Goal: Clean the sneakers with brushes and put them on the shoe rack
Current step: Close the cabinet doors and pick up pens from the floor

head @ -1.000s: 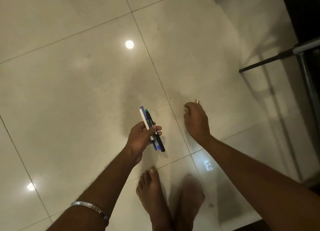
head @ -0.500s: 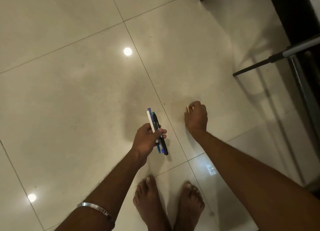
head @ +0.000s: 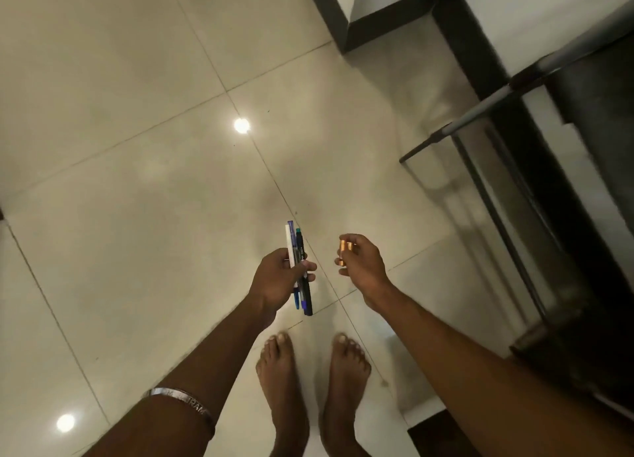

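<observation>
Floor point(head: 144, 216): pale glossy tiles with thin grout lines; broad open room was seen to the left and ahead of the person. Two ceiling lights were reflected in it.

Dark skirting point(head: 480, 41): the floor's upper right edge was bounded by it, below a white wall corner.

Metal frame point(head: 480, 111): grey tubes with dark ends, set at the right edge above a dark, blurred surface; whether it was the shoe rack could not be told.

Bare feet point(head: 308, 381): two, placed side by side on the tiles at bottom centre, toes pointed forward.

Left hand point(head: 278, 281): held above the floor, fingers and thumb curled round a bundle of pens point(head: 299, 268). A metal bangle point(head: 178, 401) was worn on that forearm.

Right hand point(head: 362, 261): held just beside the left, apart from it, fingers curled round small copper-coloured cylinders point(head: 344, 252); their exact kind could not be told.

Sneakers and brushes: none were shown in this view.
</observation>
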